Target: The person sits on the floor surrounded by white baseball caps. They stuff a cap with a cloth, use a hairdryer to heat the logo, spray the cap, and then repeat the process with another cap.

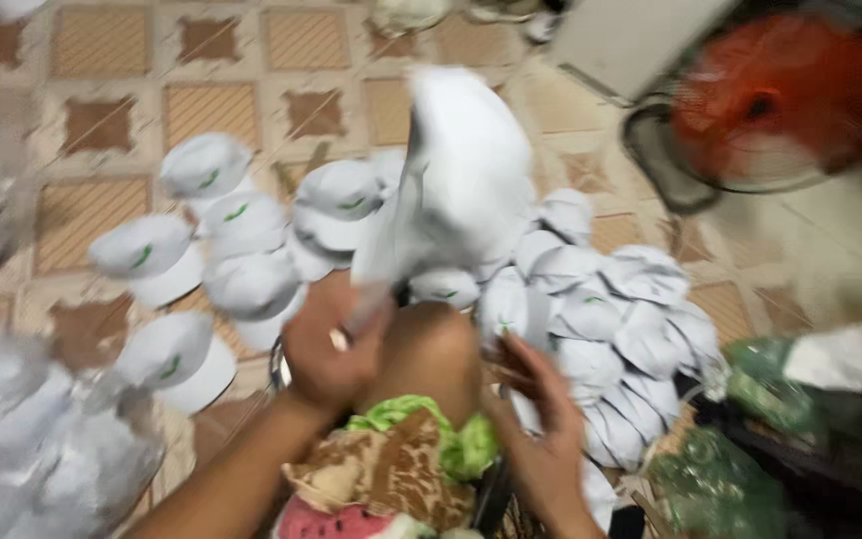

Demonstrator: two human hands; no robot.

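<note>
Above the tiled floor [102, 120], left hand [326, 349] is closed on the brim of a blurred white cap [466, 170], raised over the knee [431, 344]. Right hand [536, 419] is open, fingers spread, beside the heap of white caps [611, 319]. Orange fan [770, 95] sits far right.

Left hand [326, 354] fisted in a grip; right hand [541, 419] open-fingered.

A home turned piecework room: dozens of identical white caps [591, 309] lie heaped and scattered across a patterned tile floor [102, 120]. An orange electric fan [770, 100] stands at the edge, and clear plastic bags [12, 439] pile up beside the seated worker.
</note>
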